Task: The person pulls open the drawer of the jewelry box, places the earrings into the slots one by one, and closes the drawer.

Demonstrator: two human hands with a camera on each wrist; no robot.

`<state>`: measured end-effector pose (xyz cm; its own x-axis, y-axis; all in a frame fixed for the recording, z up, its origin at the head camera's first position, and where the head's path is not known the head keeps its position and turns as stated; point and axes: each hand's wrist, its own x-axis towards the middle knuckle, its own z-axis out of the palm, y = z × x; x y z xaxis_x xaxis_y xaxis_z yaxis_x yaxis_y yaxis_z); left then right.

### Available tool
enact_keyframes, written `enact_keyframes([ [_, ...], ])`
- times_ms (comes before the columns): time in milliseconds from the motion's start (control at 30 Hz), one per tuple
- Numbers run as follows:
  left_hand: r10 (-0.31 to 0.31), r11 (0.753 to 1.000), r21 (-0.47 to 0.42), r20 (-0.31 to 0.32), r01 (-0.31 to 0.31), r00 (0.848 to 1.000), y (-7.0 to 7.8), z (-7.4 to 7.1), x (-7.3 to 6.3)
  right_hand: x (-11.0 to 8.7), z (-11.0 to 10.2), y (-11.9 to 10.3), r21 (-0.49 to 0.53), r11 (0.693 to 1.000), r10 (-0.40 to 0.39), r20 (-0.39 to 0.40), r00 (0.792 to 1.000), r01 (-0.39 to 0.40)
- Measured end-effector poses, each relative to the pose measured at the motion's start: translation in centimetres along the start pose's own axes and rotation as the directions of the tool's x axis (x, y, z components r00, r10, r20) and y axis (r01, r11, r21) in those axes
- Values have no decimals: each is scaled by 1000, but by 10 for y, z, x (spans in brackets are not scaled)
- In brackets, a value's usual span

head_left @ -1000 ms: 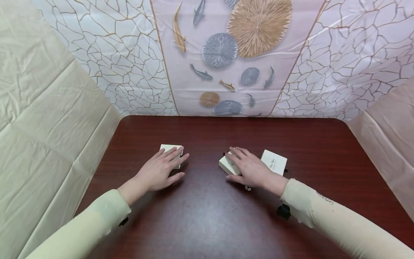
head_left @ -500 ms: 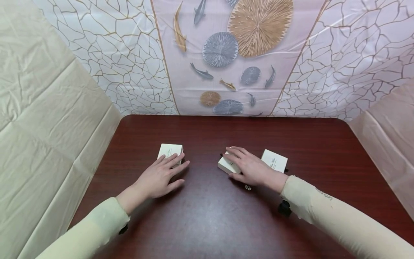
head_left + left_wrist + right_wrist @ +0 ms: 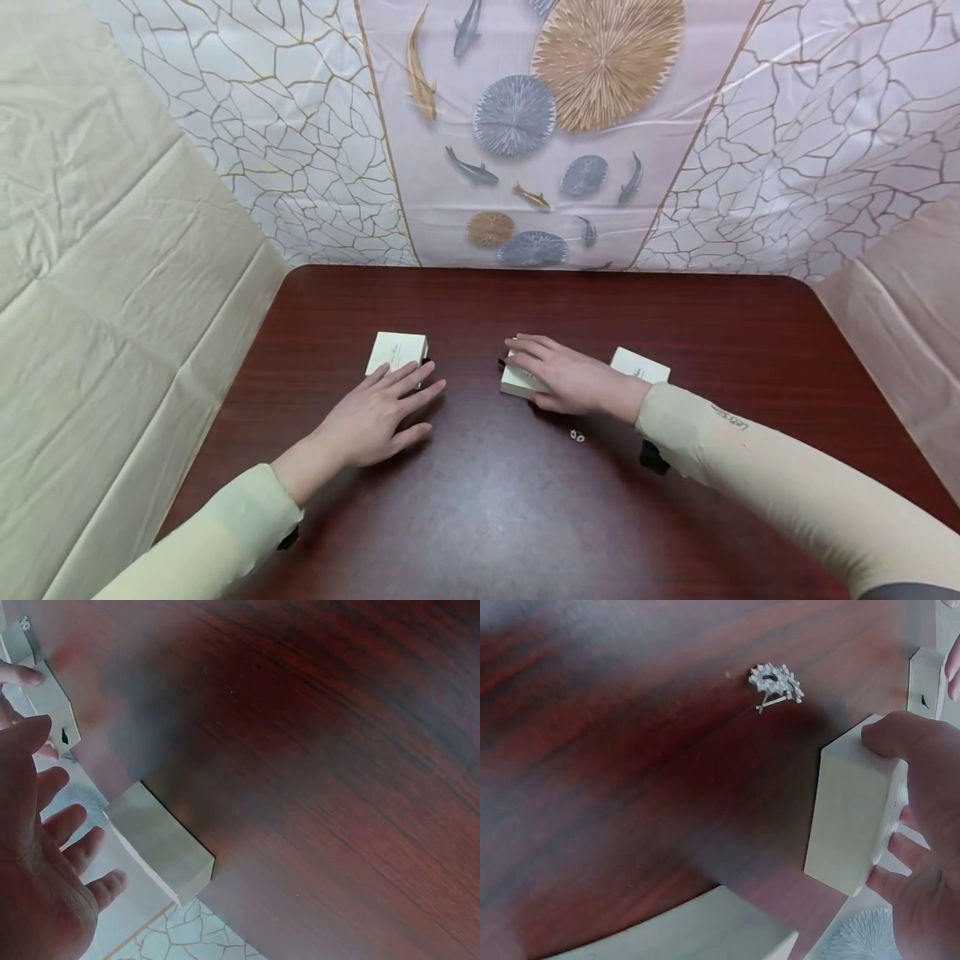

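Three small cream-white boxes stand on the dark red table; black pull tabs show on them in the head view. My left hand (image 3: 367,425), fingers spread, overlaps the near edge of the left box (image 3: 393,346). In the left wrist view a gap shows between its fingers and that box (image 3: 161,832). My right hand (image 3: 577,382) grips the middle box (image 3: 851,810), thumb on one end and fingers along the far side. Behind the right wrist lies the right box (image 3: 636,364), partly hidden. A pair of silvery, flower-like earrings (image 3: 776,682) lies on the table nearer me.
The glossy table (image 3: 480,517) reaches back to a patterned cloth (image 3: 517,192) with fish and round leaf shapes. Plain pale cloth (image 3: 112,250) hangs along the left side, and another (image 3: 900,308) along the right.
My left hand has drawn back toward me, uncovering more of the left box. My right hand has shifted slightly left and away, turning the middle box straighter. The earrings now show fully.
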<state>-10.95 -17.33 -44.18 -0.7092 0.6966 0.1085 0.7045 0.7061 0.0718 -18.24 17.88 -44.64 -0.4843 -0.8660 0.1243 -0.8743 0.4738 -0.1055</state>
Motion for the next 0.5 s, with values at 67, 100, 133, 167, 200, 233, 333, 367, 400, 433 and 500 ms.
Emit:
enact_keyframes([
  [67,4,1000,1,3,-4,1000,0,0,0,3,-1,1,-3,1000,0,18,1000,0],
  [100,8,1000,4,5,-8,1000,0,0,-1,4,-2,1,0,1000,2,28,1000,-2],
  [133,11,1000,6,6,-11,1000,0,1,-1,5,-2,1,1,1000,6,38,999,-6],
  [167,15,1000,9,7,-15,1000,0,1,-1,6,-2,1,-1,1000,8,48,999,-8],
  [200,19,1000,13,8,-19,1000,0,1,-1,6,-2,2,1,1000,9,54,998,-9],
  [233,23,1000,15,9,-23,1000,0,1,-2,6,-3,2,5,1000,7,57,998,-7],
  [333,28,999,16,15,-28,1000,1,2,-2,6,-3,3,5,1000,-7,55,998,7],
  [367,29,999,15,17,-29,999,1,1,-2,6,-4,4,4,1000,-14,55,998,14],
  [400,29,999,16,20,-29,999,2,1,-2,6,-4,4,4,1000,-20,55,998,20],
  [433,29,999,14,22,-29,999,2,1,-2,6,-4,5,4,1000,-25,56,998,25],
  [500,28,999,14,27,-28,999,2,1,-2,5,-5,5,7,1000,-25,67,997,25],
])
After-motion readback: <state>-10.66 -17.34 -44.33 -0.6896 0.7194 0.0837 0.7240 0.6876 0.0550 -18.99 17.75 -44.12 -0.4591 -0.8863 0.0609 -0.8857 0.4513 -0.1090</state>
